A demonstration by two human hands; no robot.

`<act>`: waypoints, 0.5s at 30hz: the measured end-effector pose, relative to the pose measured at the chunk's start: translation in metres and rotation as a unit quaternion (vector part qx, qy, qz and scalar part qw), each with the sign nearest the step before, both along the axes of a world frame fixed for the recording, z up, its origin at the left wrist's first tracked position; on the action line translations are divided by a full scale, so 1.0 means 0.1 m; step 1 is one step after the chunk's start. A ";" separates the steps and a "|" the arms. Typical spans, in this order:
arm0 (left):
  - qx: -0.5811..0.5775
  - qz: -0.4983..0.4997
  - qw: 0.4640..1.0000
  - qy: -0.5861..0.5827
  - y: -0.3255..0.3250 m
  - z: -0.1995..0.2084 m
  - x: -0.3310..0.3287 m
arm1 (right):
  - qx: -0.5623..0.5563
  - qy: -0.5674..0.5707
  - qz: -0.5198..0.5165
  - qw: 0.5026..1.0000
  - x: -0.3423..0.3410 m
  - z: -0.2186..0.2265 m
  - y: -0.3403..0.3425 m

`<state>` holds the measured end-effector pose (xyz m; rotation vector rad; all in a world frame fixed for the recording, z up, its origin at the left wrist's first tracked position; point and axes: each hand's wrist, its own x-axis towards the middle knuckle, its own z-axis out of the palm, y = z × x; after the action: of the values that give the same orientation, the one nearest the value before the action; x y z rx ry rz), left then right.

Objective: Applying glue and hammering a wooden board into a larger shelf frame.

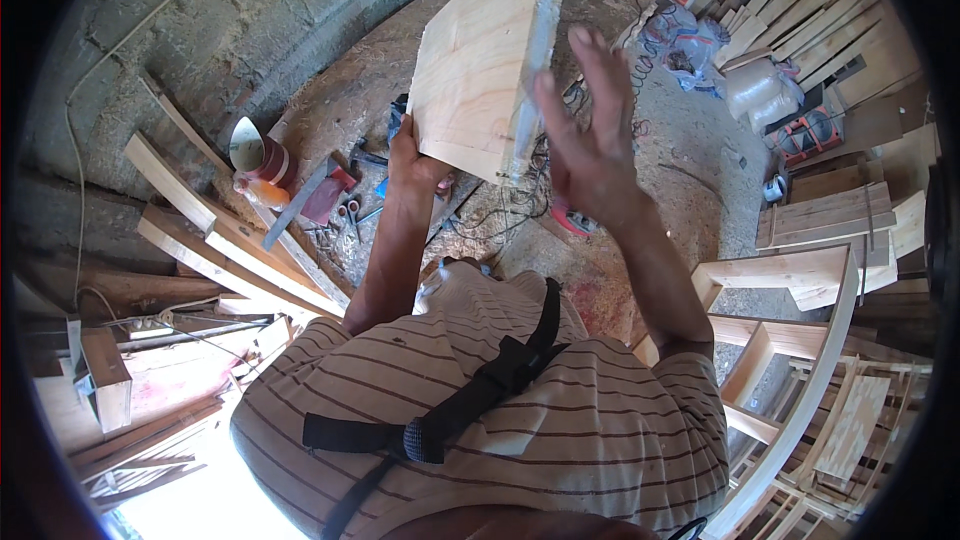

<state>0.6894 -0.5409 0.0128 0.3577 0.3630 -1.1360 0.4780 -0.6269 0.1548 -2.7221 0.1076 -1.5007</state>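
Observation:
A wide, pale wooden board (475,80) stands tilted up in front of me, its grain showing on the broad face. My left hand (412,162) is closed around its lower left corner, with the thumb on the near face and the other fingers mostly hidden behind. My right hand (592,135) is raised beside the board's right edge (540,50), fingers spread and slightly blurred. It holds nothing, and I cannot tell whether its fingertips touch the edge. Below and left of the board, scissors (348,210) and a handsaw (297,205) lie on the sawdust-covered floor.
A dark red container (277,162) and an orange bottle (262,192) stand left, near long timber strips (235,240). A wooden frame (785,265) is at the right. Stacked planks (815,20), plastic bags (690,50) and loose cables (505,220) lie farther off.

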 end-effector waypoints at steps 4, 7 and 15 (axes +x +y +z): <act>0.033 0.014 0.993 -0.116 0.13 0.20 -0.04 | -0.032 0.096 -0.046 0.994 -0.23 -0.21 0.25; 0.007 0.050 0.998 -0.041 0.08 0.13 0.12 | -0.032 0.053 -0.046 0.997 -0.21 -0.18 0.23; -0.094 0.111 0.972 -0.183 0.26 0.13 0.55 | -0.062 0.152 -0.089 0.982 -0.52 -0.74 0.09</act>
<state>0.7448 -0.5153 0.0262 0.3415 -0.0310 -0.8539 0.4257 -0.6178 0.0813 -3.0991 0.2811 -1.1462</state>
